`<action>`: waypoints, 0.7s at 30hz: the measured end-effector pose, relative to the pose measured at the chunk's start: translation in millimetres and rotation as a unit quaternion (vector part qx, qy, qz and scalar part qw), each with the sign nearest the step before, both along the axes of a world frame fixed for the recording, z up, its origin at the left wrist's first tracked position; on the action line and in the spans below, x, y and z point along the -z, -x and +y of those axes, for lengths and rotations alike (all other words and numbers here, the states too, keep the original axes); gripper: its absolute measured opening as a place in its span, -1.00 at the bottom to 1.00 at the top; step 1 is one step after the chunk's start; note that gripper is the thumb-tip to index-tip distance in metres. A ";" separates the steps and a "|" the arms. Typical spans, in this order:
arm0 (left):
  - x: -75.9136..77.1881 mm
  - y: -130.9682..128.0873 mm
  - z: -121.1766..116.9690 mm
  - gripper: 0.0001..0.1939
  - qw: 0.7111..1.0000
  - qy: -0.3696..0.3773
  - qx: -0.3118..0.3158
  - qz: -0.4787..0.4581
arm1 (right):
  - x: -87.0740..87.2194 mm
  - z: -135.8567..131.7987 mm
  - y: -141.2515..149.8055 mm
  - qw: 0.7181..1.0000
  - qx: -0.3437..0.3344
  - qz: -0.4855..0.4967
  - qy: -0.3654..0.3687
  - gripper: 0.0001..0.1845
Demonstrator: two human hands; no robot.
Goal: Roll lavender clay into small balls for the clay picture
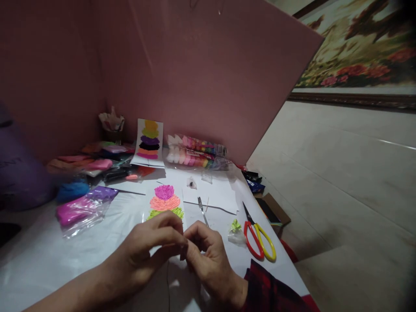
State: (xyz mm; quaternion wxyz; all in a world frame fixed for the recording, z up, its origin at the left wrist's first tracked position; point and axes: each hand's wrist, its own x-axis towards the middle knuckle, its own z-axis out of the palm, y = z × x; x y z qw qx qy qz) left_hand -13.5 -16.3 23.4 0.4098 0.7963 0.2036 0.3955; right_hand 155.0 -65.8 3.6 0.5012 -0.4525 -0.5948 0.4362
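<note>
My left hand (152, 251) and my right hand (208, 255) meet just in front of a layered clay piece (165, 203). The fingertips of both are pinched together, and whatever lies between them is too small or hidden to make out. The clay piece shows pink, orange and lime-green textured layers on a white sheet; my left hand covers its lower part. Right of it lies a small metal fork (202, 209) beside a thin stick (207, 203). Past my right hand a lump of lime-green clay (235, 225) rests on a small clear bag.
Scissors (256, 238) with red and yellow handles lie at the right. Bagged clay (78, 210) and more colourful packets (97, 164) fill the left, beside a purple container (22, 164). A striped sample card (149, 143) leans at the back near bagged clay rolls (191, 154).
</note>
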 end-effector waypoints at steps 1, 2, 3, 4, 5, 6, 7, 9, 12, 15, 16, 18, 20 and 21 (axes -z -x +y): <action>0.4 0.4 1.1 -0.86 0.999 0.032 -0.015 -0.014 | 0.6 0.0 0.0 1.000 0.000 0.002 0.000 -0.78; 0.6 0.9 2.6 -0.90 0.996 0.076 -0.036 -0.042 | 0.9 -0.1 0.1 1.000 0.000 0.004 -0.001 -0.78; 0.5 1.5 4.5 -0.93 0.987 0.128 -0.057 -0.075 | 0.9 -0.2 0.1 1.000 0.001 0.007 -0.005 -0.77; 0.1 2.0 6.4 -0.94 0.975 0.181 -0.072 -0.107 | 0.8 -0.2 0.1 1.000 0.002 0.008 -0.011 -0.77; -0.6 2.1 8.0 -0.91 0.961 0.233 -0.075 -0.129 | 0.5 -0.2 0.1 1.000 0.004 0.006 -0.020 -0.77; -1.4 1.9 9.3 -0.87 0.947 0.281 -0.068 -0.143 | 0.3 -0.3 0.1 1.000 0.007 0.002 -0.030 -0.76; -2.2 1.3 10.1 -0.84 0.933 0.323 -0.055 -0.151 | 0.1 -0.3 0.1 0.999 0.008 -0.006 -0.040 -0.76; -3.7 -0.6 10.4 -0.79 0.906 0.393 -0.026 -0.157 | 0.2 -0.6 -0.1 0.998 0.013 -0.025 -0.060 -0.76; -3.9 -4.1 9.7 -0.76 0.887 0.437 -0.013 -0.149 | 1.0 -1.4 -0.2 0.995 0.019 -0.047 -0.080 -0.75; -2.2 -6.8 9.5 -0.70 0.888 0.441 -0.011 -0.130 | 1.2 -2.2 0.0 0.994 0.019 -0.057 -0.091 -0.77; -1.8 -7.5 9.5 -0.73 0.887 0.444 -0.011 -0.122 | 1.0 -2.4 0.1 0.994 0.018 -0.059 -0.094 -0.77; -1.4 -8.5 9.5 -0.72 0.884 0.453 -0.015 -0.114 | 0.6 -2.7 0.4 0.993 0.020 -0.063 -0.100 -0.78; -1.4 -9.2 9.6 -0.60 0.881 0.457 -0.011 -0.119 | 0.4 -3.0 0.7 0.992 0.023 -0.066 -0.105 -0.79; -1.4 -9.3 9.7 -0.57 0.879 0.461 -0.003 -0.123 | 0.3 -3.2 0.9 0.992 0.023 -0.068 -0.107 -0.80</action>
